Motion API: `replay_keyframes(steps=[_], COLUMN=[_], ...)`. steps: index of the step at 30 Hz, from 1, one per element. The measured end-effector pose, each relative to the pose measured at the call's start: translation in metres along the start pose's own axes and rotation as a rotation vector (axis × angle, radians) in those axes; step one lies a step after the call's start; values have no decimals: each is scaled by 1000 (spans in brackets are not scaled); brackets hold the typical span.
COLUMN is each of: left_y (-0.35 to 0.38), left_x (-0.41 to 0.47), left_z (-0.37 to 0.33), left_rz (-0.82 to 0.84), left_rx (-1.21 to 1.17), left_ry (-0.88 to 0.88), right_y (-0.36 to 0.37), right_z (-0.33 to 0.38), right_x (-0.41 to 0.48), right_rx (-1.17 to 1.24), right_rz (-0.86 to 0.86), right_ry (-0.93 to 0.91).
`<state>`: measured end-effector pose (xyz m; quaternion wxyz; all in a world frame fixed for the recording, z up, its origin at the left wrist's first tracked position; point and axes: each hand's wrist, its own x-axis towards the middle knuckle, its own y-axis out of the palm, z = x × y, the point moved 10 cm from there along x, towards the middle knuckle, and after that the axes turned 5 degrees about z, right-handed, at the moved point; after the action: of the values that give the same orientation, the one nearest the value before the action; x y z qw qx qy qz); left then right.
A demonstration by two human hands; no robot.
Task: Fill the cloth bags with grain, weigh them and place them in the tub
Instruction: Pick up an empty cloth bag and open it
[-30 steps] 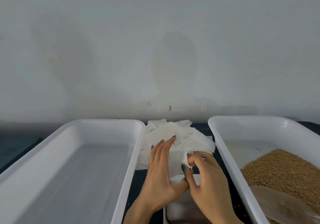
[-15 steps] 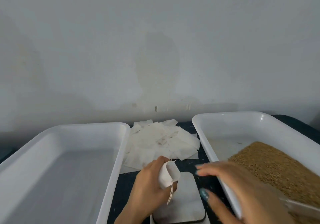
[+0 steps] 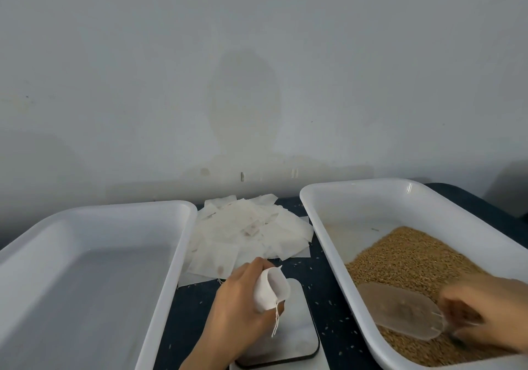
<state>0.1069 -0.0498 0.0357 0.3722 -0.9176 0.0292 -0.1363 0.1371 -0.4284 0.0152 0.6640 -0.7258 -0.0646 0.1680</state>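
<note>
So, left tub [image 3: 120, 208]: white and long, at 8 o'clock in the view, standing on the dark table [image 3: 328, 292]; its right rim runs just beside the loose bags.
spare cloth bags [image 3: 248, 235]: a flat, overlapping white pile between the two tubs, at 12 o'clock from the left hand, reaching back toward the wall [image 3: 257, 69].
left hand [image 3: 237, 309]: fingers curled round one cloth bag [image 3: 271, 288] and gripping it; the hand is over the near-left part of the scale.
held cloth bag: mouth open and turned toward 2 o'clock, above the scale and apart from the pile; its drawstring [image 3: 275, 322] hangs down toward 6 o'clock.
scale [image 3: 294, 332]: a shiny square plate with a dark edge, at 6 o'clock in the view, between the tubs.
table surface: stray grains scattered round the scale.
right tub [image 3: 357, 189]: white, at 4 o'clock in the view.
grain [image 3: 405, 255]: a brown heap filling the near half of the right tub.
scoop [image 3: 400, 312]: translucent, lying on the grain, mouth toward 10 o'clock.
right hand [image 3: 491, 312]: blurred, at 3 o'clock from the scoop, fingers wrapped round its handle end.
</note>
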Motion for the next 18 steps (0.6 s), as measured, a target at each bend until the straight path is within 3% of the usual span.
replay_keyframes(steps=[6,9,13,15,18], left_y=[-2,-1,-2,-2,-1], left_x=[0,0,1,1,0], left_z=[5,7,10,11,11], left_rz=[-18,-16,-21,-23,-18], left_rx=[-19,-14,2,5,7], left_ry=[-9,-6,-5,-6,0], right_y=[-45,-71,-58,-40,-23], right_z=[-27,-65,-69,-47,-12], right_x=[5,-2,0,3,7], right_rx=[38,22,-109,2,171], right_rz=[-141,-209,-105,59,95], right_ry=[-20,72,107,78,-8])
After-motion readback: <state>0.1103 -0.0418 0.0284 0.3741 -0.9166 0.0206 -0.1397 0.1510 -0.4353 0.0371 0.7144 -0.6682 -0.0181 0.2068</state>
